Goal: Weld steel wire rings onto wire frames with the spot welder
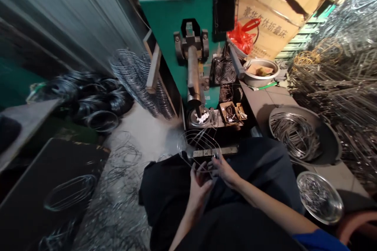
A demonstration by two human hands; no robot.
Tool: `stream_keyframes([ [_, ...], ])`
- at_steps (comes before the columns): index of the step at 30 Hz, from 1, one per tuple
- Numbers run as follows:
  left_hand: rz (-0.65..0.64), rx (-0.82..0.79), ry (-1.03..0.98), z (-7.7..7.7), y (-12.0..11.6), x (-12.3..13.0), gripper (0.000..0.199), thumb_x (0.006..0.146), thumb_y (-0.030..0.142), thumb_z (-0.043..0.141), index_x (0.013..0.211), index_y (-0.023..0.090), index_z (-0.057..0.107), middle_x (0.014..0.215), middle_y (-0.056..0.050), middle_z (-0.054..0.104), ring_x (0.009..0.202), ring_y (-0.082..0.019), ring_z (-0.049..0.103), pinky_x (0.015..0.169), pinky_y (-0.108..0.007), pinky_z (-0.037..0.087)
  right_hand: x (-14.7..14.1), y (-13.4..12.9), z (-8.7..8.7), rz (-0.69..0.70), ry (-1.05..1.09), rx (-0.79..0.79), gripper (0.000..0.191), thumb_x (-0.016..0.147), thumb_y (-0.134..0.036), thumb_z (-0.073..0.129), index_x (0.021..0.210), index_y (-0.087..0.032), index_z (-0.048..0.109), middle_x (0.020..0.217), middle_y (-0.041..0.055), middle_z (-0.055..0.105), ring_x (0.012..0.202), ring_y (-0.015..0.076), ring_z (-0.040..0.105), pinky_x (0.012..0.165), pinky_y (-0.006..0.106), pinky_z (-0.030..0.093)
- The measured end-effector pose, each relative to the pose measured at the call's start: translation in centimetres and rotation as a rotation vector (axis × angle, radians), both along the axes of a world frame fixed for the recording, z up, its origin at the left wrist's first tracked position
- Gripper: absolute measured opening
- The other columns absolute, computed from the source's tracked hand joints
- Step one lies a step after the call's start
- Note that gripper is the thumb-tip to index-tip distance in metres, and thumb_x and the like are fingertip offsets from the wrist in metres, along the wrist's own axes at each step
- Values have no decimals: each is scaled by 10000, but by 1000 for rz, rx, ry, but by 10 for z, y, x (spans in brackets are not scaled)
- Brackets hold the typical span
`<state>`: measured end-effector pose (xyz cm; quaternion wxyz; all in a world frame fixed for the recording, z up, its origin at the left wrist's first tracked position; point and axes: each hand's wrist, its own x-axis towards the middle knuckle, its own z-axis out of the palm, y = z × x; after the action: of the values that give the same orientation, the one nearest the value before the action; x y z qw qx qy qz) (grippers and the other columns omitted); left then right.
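A round wire grid (198, 145) of thin metal rods hangs over my lap, in front of a green welding machine (179, 27). My left hand (198, 188) grips its near edge from below. My right hand (224, 170) pinches the same edge just to the right. The grid lies partly over a flat metal bar (216, 151) at the machine's front. The machine's grey arm (193, 74) points down at a round die (200, 117) behind the grid.
A large basin (330, 137) of bent wire pieces sits at right, with a smaller steel bowl (319, 197) nearer. Stacked wire grids (138, 80) lean at left of the machine. Black wire coils (94, 100) lie further left. Wire scrap covers the floor.
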<state>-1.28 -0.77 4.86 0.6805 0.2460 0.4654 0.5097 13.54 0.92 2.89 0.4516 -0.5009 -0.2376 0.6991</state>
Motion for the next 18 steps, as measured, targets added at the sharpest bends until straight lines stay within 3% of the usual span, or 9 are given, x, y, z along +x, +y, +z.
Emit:
stream_keyframes([
  [3, 144, -47, 140, -7, -8, 19, 696, 713, 386, 861, 1220, 253, 402, 1185, -124, 696, 1104, -252, 688, 979, -447, 524, -10, -7, 8, 98, -187, 130, 717, 832, -752, 595, 1352, -265, 512, 1047, 61, 688, 947, 217, 663, 734, 325, 532],
  [6, 249, -33, 228, -10, 3, 1, 553, 747, 358, 810, 1136, 230, 439, 1025, -56, 712, 977, -188, 708, 931, -359, 528, 49, -15, 40, 227, -492, 315, 572, 849, -690, 617, 1196, -239, 666, 1107, 81, 716, 1043, 260, 662, 921, 410, 522],
  [7, 269, -26, 252, -12, 8, -10, 544, 733, 345, 813, 1125, 225, 457, 987, -36, 703, 933, -174, 707, 901, -333, 530, 86, -23, 50, 172, -646, 346, 516, 858, -641, 636, 1182, -242, 681, 1140, 82, 717, 1075, 270, 658, 970, 425, 505],
  [9, 285, -22, 322, -17, 17, -29, 557, 698, 326, 830, 1121, 215, 485, 919, -4, 677, 842, -152, 692, 838, -300, 529, 173, -50, 58, -172, -1049, 272, 458, 878, -599, 596, 1133, -230, 688, 1147, 101, 718, 1104, 297, 653, 1005, 456, 489],
  [10, 277, -21, 362, -20, 20, -36, 577, 684, 321, 838, 1134, 211, 493, 894, 5, 668, 807, -145, 680, 815, -292, 526, 219, -70, 53, -346, -1209, 165, 463, 875, -602, 560, 1089, -211, 684, 1122, 129, 723, 1086, 322, 660, 985, 479, 500],
  [12, 243, -16, 427, -24, 24, -42, 635, 662, 320, 852, 1176, 204, 498, 868, 8, 661, 771, -139, 658, 782, -281, 518, 298, -119, 25, -538, -1451, -195, 460, 819, -604, 498, 926, -192, 675, 970, 197, 733, 995, 402, 684, 883, 551, 534],
  [14, 220, -8, 472, -23, 27, -37, 674, 633, 324, 869, 1185, 197, 504, 846, 11, 650, 741, -133, 633, 746, -266, 509, 347, -170, -19, -408, -1498, -577, 317, 695, -558, 511, 690, -253, 598, 756, 210, 705, 916, 481, 694, 808, 613, 538],
  [16, 200, 17, 511, -17, 30, -27, 674, 608, 329, 885, 1154, 197, 512, 822, 18, 633, 712, -130, 610, 713, -258, 504, 367, -211, -66, -241, -1467, -683, 261, 634, -551, 487, 551, -306, 456, 635, 151, 668, 858, 470, 717, 781, 595, 555],
  [18, 185, 65, 548, -9, 33, -17, 661, 604, 339, 891, 1128, 200, 513, 812, 21, 619, 700, -133, 602, 695, -261, 507, 366, -237, -101, -214, -1463, -789, 275, 610, -560, 450, 524, -309, 380, 595, 149, 649, 831, 477, 724, 755, 595, 563],
])
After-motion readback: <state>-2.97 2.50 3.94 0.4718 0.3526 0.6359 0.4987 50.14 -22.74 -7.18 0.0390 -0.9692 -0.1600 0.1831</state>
